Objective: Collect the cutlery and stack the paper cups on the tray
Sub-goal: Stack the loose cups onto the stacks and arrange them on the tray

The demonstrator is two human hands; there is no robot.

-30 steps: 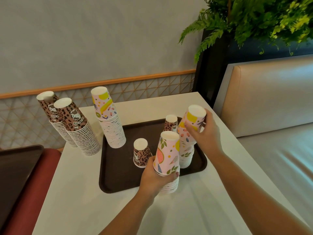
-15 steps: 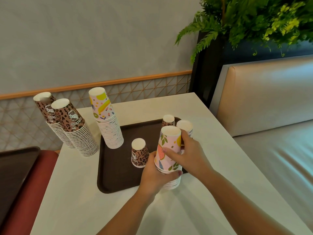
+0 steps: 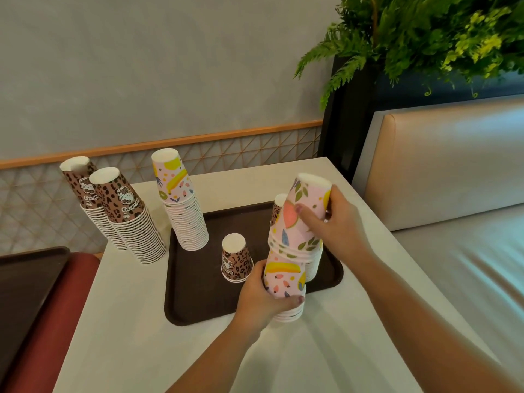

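Note:
A dark brown tray (image 3: 198, 293) lies on the white table. My left hand (image 3: 261, 296) grips a short stack of pink fruit-print paper cups (image 3: 283, 282) at the tray's near edge. My right hand (image 3: 337, 222) holds an upper batch of the same pink cups (image 3: 297, 222), tilted, lifted partly off that stack. Behind it another pink stack (image 3: 314, 265) stands on the tray, mostly hidden. A small leopard-print cup stack (image 3: 235, 259) stands mid-tray, another leopard cup (image 3: 278, 208) peeks out behind. A tall pink stack (image 3: 181, 205) stands at the tray's far left corner. No cutlery is visible.
Two tall leopard-print cup stacks (image 3: 124, 217) lean on the table left of the tray. A second dark tray (image 3: 25, 285) lies on a red seat at the left. A beige bench (image 3: 442, 171) and a fern planter (image 3: 425, 38) are on the right.
My right hand left the far pink stack, came to the near stack in my left hand, gripped its top cups and has lifted them upward, tilted.

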